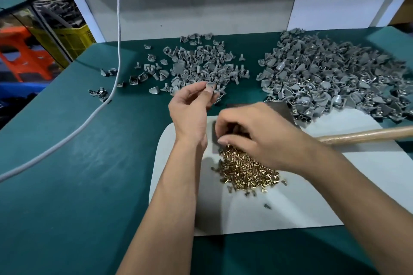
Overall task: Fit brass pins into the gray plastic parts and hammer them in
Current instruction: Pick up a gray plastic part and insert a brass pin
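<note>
Head view: at a green table [67, 163], a white cable [107, 105] trails down the left side past a few stray gray parts. Farther along, a loose pile [196, 62] of gray parts spreads near the back wall. The left hand [192, 105] is raised in front of that pile, thumb and fingertips pinching one gray part [210, 85]. Below it, on a pale mat [290, 207], lies a heap of brass pins [243, 168]. The right hand [257, 134] reaches over the far edge of the heap, fingers curled down and bunched; whether they hold a pin cannot be told. A dark plate [279, 107] shows just behind that hand. A wooden handle [368, 134] lies across the mat at right, and a larger pile [335, 76] of gray parts fills the far right.
</note>
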The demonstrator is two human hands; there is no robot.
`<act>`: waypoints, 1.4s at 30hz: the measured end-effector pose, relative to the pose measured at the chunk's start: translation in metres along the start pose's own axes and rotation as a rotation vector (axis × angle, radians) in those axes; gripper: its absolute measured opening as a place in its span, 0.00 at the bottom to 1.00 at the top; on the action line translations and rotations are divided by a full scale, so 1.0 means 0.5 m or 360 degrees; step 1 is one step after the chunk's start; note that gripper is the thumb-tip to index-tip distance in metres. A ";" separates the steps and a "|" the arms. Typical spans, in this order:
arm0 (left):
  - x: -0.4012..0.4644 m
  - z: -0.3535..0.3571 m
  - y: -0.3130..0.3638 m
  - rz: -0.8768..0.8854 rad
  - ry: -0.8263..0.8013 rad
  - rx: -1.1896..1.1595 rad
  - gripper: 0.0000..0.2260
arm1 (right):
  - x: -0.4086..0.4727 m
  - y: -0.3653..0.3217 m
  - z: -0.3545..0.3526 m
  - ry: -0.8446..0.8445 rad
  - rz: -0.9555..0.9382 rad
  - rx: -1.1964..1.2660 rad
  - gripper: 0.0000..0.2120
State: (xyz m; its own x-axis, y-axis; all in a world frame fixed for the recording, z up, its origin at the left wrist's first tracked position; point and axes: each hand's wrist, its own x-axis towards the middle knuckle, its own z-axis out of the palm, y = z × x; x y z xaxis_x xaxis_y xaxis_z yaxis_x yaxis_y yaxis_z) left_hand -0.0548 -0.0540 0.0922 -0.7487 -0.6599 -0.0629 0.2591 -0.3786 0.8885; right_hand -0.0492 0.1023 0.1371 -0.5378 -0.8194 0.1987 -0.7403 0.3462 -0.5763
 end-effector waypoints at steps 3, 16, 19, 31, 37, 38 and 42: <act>-0.022 0.016 -0.007 0.0168 -0.0273 0.0147 0.08 | -0.046 0.042 -0.026 0.0576 0.0160 0.0333 0.06; -0.073 0.043 -0.027 0.0573 -0.0745 0.0813 0.10 | -0.065 0.095 -0.022 0.1205 0.0317 0.0119 0.11; -0.078 0.046 -0.028 0.0597 -0.0757 0.0832 0.09 | -0.065 0.092 -0.017 0.1248 0.0357 0.0101 0.14; -0.091 0.055 -0.032 0.0574 -0.0744 0.0795 0.11 | -0.063 0.086 -0.003 0.1368 0.0296 -0.0011 0.13; -0.097 0.061 -0.041 0.0562 -0.0708 0.0835 0.13 | -0.059 0.086 0.003 0.1300 0.0318 -0.0106 0.12; -0.097 0.061 -0.042 0.0568 -0.0709 0.0841 0.13 | -0.058 0.086 0.002 0.1291 0.0321 -0.0108 0.12; -0.093 0.057 -0.042 0.0562 -0.0767 0.0835 0.09 | -0.060 0.089 0.001 0.1294 0.0318 -0.0073 0.12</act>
State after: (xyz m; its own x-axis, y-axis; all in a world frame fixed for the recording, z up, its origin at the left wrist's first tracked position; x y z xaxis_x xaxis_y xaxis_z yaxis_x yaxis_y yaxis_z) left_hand -0.0428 0.0031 0.0896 -0.8886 -0.2851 0.3593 0.2986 0.2350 0.9250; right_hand -0.0660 0.1419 0.1050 -0.7708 -0.1621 0.6161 -0.6065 0.4825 -0.6319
